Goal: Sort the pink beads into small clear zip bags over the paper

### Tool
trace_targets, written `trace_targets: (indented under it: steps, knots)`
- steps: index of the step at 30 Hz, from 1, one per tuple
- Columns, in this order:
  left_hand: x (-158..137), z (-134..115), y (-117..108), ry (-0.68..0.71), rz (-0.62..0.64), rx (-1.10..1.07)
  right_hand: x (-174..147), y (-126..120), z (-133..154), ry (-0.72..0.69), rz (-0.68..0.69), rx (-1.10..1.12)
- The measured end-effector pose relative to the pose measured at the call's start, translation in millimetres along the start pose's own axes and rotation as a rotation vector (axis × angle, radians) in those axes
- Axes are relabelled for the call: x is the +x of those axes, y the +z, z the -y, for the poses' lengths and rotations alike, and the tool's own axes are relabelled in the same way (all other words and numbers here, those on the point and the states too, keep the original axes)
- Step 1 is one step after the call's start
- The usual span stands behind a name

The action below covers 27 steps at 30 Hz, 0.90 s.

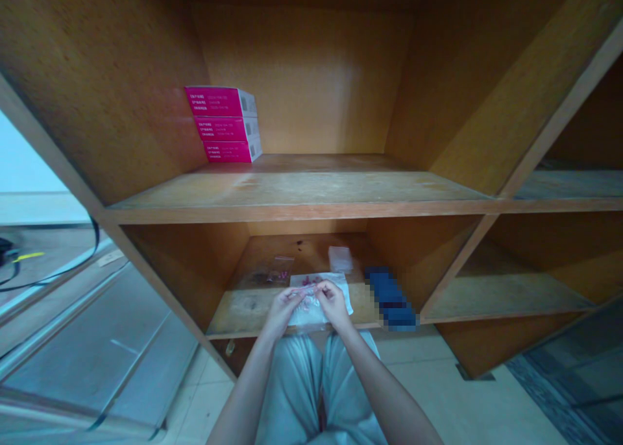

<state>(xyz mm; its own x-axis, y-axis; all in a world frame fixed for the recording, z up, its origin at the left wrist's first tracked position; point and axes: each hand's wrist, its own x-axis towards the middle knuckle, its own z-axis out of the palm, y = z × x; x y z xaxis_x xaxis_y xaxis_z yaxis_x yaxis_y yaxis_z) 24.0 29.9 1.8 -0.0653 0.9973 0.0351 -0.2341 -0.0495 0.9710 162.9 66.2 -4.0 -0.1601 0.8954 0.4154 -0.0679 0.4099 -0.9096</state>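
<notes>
My left hand (278,312) and my right hand (335,305) meet over the lower shelf (248,312) of a wooden cabinet (302,211), fingertips bent inward and nearly together; between them I pinch a small translucent item (307,290) with a pinkish tint, too small for me to say exactly what it is; the left hand grips it from one side, the right hand from the other; it sits just above a white sheet (316,312) spread on the shelf, where small pink bits (306,281) lie just beyond my fingers; behind and to the left rests a clear bag (280,273) with more pink pieces inside; behind and to the right is a pale, flat packet (341,259); a blue object (392,299), pixelated past recognition, lies to the right of the sheet; on the upper shelf (311,184), three pink boxes (224,124) are stacked toward the left wall; my light trousers (302,380) show below my wrists
</notes>
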Motion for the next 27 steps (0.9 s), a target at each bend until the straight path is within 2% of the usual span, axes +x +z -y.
trace_targets:
  steps: [10,27]
  knots:
    - [-1.2,-1.7,2.2,0.029,-0.038,0.01,-0.8,3.0,-2.6,-0.051,0.055,-0.065]
    - [-0.7,0.5,1.3,0.017,-0.119,0.055,-1.0,4.3,-4.0,-0.03,0.114,-0.114]
